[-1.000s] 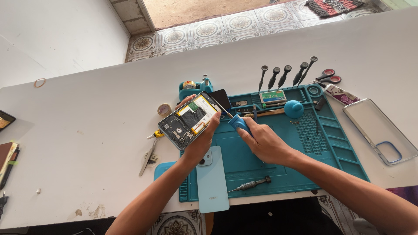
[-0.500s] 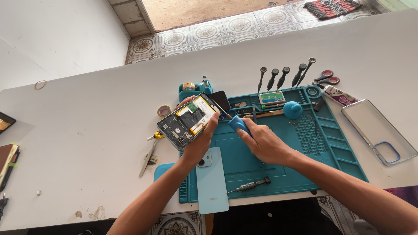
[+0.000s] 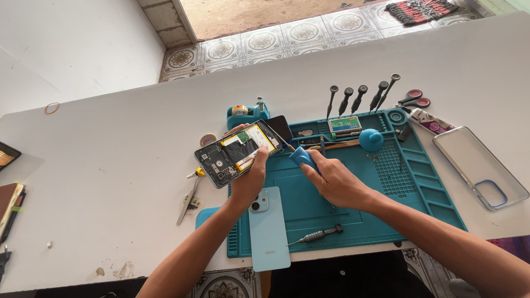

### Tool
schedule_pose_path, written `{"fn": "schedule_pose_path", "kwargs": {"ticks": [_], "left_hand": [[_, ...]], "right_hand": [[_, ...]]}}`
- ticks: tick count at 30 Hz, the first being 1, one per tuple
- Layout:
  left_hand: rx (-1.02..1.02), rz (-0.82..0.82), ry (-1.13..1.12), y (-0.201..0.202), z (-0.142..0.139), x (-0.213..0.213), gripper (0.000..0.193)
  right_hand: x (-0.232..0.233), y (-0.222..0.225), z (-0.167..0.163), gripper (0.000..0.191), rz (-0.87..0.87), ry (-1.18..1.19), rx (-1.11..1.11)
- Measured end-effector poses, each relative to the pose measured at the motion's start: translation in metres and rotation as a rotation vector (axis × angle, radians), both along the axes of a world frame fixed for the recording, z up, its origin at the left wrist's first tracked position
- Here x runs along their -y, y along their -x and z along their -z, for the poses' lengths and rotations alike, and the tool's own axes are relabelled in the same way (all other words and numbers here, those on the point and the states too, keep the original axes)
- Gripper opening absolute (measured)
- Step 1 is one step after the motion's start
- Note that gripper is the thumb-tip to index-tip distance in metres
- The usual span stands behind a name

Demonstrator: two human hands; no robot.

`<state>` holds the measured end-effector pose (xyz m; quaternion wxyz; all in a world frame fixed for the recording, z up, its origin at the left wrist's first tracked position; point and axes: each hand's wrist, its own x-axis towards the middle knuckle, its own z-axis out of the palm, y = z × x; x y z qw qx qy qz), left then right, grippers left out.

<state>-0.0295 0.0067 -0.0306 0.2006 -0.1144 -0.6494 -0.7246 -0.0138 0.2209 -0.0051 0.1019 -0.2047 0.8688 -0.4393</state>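
Your left hand [image 3: 249, 179] grips the opened phone [image 3: 237, 153] tilted above the blue mat's [image 3: 419, 187] rear-left corner; your right hand [image 3: 331, 179] clasps a blue-handled screwdriver [image 3: 302, 157] at its edge. The back cover [image 3: 269, 229] already lies off at the bench's [image 3: 110, 182] front edge; the internals remain in place.

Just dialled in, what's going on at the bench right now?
A person holds an opened phone, back cover off and insides showing, tilted in the left hand above a blue work mat. The right hand grips a blue-handled screwdriver with its tip at the phone's right edge. A light-blue back cover and a second screwdriver lie on the mat.
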Motion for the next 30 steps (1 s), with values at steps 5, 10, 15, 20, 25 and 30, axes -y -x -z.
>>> {"fn": "schedule_pose_path", "kwargs": {"ticks": [5,10,15,20,25,30], "left_hand": [[-0.051,0.01,-0.021,0.0039,0.0059,0.0017,0.051],[-0.015,-0.001,-0.022,0.0045,0.0068,0.0031,0.053],[-0.03,0.008,-0.027,0.0039,0.0052,0.0038,0.053],[-0.052,0.018,-0.039,0.0012,0.0046,0.003,0.052],[-0.047,0.012,-0.03,0.0002,0.0028,0.0031,0.052],[-0.042,0.017,-0.017,-0.0048,0.0025,0.0038,0.053]], "right_hand": [[-0.0019,0.0014,0.0028,0.04,-0.013,0.014,-0.002],[-0.0023,0.0011,0.0017,0.04,-0.011,0.026,0.022],[-0.001,0.001,-0.0013,0.041,-0.006,0.028,0.026],[-0.0008,-0.0014,-0.0028,0.041,-0.015,0.032,0.023],[-0.0003,-0.0016,-0.0026,0.042,-0.021,0.037,0.012],[-0.0022,-0.0061,-0.0005,0.041,-0.029,0.066,0.021]]}}
